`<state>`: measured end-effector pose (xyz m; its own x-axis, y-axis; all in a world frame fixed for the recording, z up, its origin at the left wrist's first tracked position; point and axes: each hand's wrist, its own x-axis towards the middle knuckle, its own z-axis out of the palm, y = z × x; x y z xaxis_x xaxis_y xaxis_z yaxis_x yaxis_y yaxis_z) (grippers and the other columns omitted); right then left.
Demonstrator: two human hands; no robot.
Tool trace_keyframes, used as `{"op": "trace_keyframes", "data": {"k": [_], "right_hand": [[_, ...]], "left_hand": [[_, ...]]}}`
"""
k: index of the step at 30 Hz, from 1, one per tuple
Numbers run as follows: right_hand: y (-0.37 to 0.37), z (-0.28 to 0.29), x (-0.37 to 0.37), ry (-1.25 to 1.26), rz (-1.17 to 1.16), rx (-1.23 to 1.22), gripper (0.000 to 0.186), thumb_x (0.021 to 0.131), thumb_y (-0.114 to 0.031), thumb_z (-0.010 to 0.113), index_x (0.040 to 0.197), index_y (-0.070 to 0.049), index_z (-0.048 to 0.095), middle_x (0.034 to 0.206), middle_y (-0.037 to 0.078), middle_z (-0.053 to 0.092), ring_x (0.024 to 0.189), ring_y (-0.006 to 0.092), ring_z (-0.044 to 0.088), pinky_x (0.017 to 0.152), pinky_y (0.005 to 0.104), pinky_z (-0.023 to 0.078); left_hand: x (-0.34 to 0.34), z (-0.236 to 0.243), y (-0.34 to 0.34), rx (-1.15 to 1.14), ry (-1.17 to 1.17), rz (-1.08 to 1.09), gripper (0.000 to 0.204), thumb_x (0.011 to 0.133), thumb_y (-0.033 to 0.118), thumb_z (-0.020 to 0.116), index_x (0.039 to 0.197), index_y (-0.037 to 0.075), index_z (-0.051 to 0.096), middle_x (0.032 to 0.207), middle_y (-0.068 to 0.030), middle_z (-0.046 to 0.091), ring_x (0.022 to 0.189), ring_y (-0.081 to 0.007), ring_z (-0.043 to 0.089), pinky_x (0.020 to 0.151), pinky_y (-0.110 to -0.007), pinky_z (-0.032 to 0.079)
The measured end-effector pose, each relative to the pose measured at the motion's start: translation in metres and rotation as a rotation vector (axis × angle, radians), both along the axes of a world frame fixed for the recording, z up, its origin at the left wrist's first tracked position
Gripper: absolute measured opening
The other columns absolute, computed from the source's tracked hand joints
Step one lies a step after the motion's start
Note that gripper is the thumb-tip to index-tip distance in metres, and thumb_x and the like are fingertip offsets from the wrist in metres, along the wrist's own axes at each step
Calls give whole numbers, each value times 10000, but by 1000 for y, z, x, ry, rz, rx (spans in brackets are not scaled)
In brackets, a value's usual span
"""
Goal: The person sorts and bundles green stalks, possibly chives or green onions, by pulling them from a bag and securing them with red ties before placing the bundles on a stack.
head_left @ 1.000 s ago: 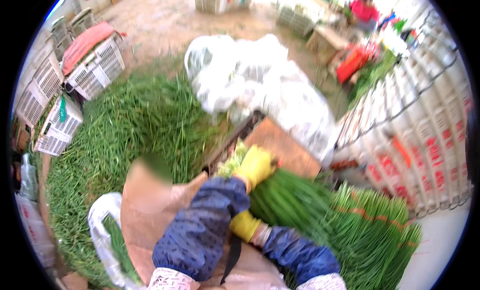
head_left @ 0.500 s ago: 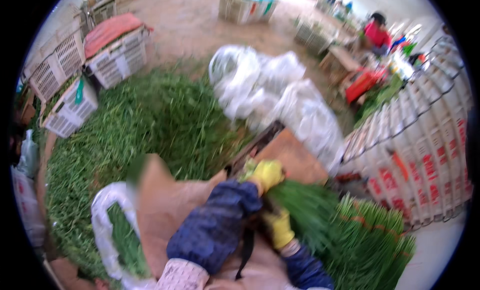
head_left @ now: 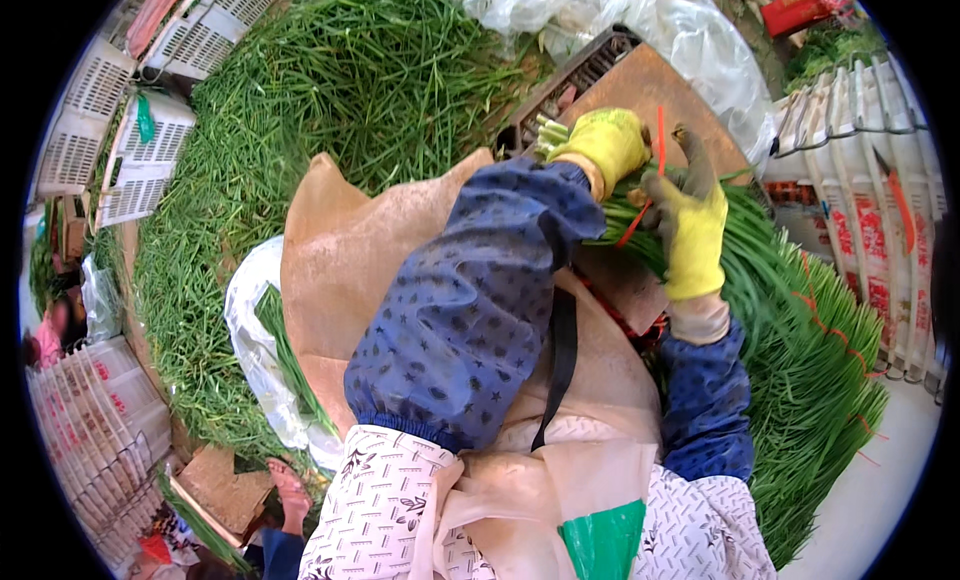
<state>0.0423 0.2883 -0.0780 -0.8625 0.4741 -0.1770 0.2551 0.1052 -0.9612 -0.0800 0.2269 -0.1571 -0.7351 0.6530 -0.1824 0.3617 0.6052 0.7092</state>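
Yellow-gloved, my left hand is closed around a bunch of garlic chives, whose pale cut ends stick out on its left. My right hand, in a yellow glove with dark, soiled fingers, is at the bunch just right of the other hand. A thin red tie runs upright across the stems, against the right thumb and fingers, which appear to pinch it; the index finger points up. The bunch lies over a brown board, leaves trailing right. Beside it, several tied bunches of chives are stacked, red bands around them.
Loose green leaves cover the floor at left and ahead. White plastic sheeting lies beyond the board. White crates stand far left, and stacked white slatted containers at right. Another person's foot shows lower left.
The view has tipped down toward my lap. My right hand has come up from below the bunch to beside the left, and the red tie now shows across the stems.
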Motion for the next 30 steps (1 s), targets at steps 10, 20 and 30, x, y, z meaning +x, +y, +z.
{"op": "trace_keyframes", "data": {"k": [10,20,30], "right_hand": [[5,-18,-5,-277,-48,20,624,756,-43,607,1344,3,406,679,76,582,424,129,499,367,269,387],[12,-23,-5,-353,-15,45,585,774,-122,605,1324,4,450,700,100,622,422,130,508,380,264,388],[25,-34,-9,-356,9,12,502,769,-147,606,1252,-34,531,673,71,592,420,123,488,386,263,385]], "left_hand": [[3,-8,1,1,62,165,336,828,397,558,948,130,724,956,-148,679,922,-351,635,823,-438,494],[8,-13,2,29,143,207,334,839,388,548,918,116,726,919,-142,685,894,-343,642,802,-444,497],[15,-9,3,-55,115,170,283,833,360,578,992,174,719,991,-105,686,959,-307,641,843,-416,490]]}}
